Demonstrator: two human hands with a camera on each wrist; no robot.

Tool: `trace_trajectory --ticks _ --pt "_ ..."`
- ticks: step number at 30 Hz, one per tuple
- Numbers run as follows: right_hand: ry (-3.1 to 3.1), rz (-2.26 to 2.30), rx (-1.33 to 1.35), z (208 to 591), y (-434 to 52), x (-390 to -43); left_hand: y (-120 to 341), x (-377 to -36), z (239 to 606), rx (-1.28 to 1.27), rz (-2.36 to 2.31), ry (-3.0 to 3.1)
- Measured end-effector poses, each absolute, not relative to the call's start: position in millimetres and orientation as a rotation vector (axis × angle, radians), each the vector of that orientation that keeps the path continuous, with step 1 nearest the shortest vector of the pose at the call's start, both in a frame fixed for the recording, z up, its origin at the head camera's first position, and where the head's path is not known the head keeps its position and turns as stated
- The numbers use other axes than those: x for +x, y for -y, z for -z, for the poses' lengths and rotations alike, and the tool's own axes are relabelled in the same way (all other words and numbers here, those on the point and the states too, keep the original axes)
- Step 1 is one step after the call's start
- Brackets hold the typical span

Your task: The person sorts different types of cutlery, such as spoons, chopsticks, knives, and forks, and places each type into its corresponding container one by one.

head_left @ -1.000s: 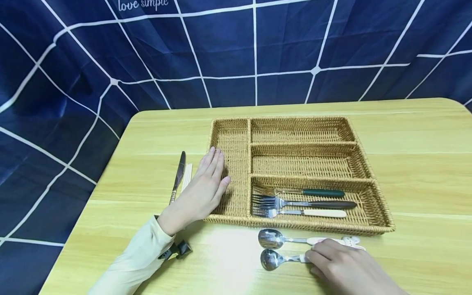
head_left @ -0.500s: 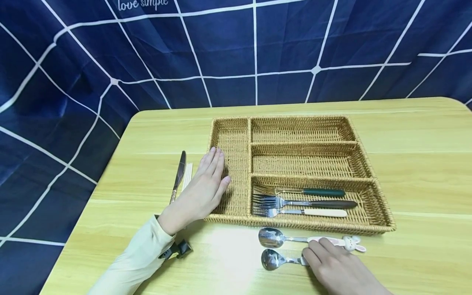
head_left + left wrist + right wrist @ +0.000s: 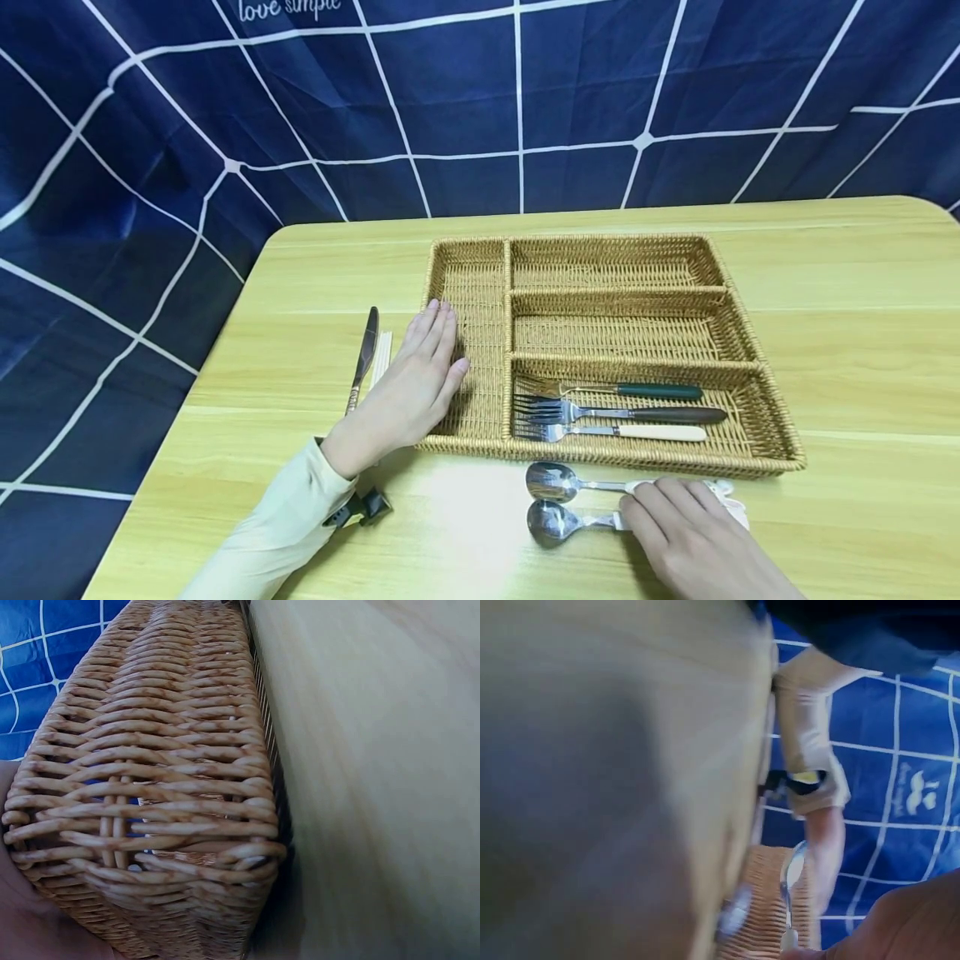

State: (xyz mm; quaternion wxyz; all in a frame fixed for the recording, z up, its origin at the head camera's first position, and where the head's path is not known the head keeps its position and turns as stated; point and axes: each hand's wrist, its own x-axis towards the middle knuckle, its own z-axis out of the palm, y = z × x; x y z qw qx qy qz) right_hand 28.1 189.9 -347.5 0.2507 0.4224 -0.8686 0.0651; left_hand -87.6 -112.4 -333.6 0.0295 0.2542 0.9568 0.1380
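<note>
Left hand (image 3: 408, 387): flat and relaxed, fingers straight and together, palm side pressed against the left outer wall of the wicker tray (image 3: 465, 250); holding nothing.
Left wrist view: filled by the tray's woven wall (image 3: 150, 787) right up close, bare table (image 3: 375, 750) alongside.
Right hand (image 3: 693, 542): low at the near edge, fingers curled down over two spoon handles at once; grip itself hidden under the fingers, so pinching or merely pressing cannot be told.
Upper spoon (image 3: 551, 482): bowl poking out to the left of the right hand's fingertips, pale handle running under them, a bit of white end showing just past the knuckles.
Lower spoon (image 3: 549, 522): bowl just beside the upper one on the near side, the two close together; handle vanishing under the same fingers.
Right wrist view: blurred; one spoon bowl (image 3: 793, 871) seen edge on above the tray's weave, the other hand's sleeve beyond.
Tray: just beyond the right hand, touching the left hand; four compartments.
Forks (image 3: 607, 411): three of them, side by side in the compartment nearest the right hand, tines toward the left hand, handles green, dark brown and cream.
Knife (image 3: 363, 354): on the table on the far side of the left hand from the tray, just beside the fingers, not touched.
Chopsticks (image 3: 382, 354): pale pair between knife and left hand, partly covered by the hand.
Backdrop: dark blue cloth with white grid lines, well beyond both hands.
</note>
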Motion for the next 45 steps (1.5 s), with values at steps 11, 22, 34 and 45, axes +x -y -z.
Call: trace_trajectory --ticks 11,22,34,45 --pt "2.432 -0.213 1.112 291 -200 -3 113 -87 333 0.799 -0.433 -2.96" --pt "2.517 -0.188 1.082 277 -208 -50 113 -87 334 0.811 -0.432 -2.969" --pt "2.501 -0.182 1.139 275 -218 -108 113 -87 334 0.809 -0.422 -2.962" --pt "2.522 -0.179 1.165 275 -221 -142 112 -87 334 0.798 -0.406 -2.957"
